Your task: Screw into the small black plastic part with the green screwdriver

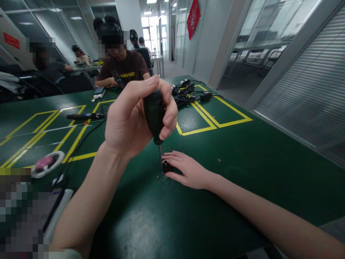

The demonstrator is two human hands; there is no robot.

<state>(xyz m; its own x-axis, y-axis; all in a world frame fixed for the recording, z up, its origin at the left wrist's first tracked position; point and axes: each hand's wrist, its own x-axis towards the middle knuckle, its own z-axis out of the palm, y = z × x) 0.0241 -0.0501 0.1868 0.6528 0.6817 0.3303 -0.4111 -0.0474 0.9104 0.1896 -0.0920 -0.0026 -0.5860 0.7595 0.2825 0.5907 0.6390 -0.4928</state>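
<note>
Raised at left, clenching a black-handled metal screwdriver (154, 113) tip-down in left hand (128, 117); stretched low from right, pinching a small black round part (166, 166) with right hand (190, 171).

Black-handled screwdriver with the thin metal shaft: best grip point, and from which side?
Probably the thick, bulging black handle, wrapped from the person's left, as the left hand has it. The thin metal shaft points down, offering little to grasp, and the right hand lies low on its right, beside the small black part.
</note>
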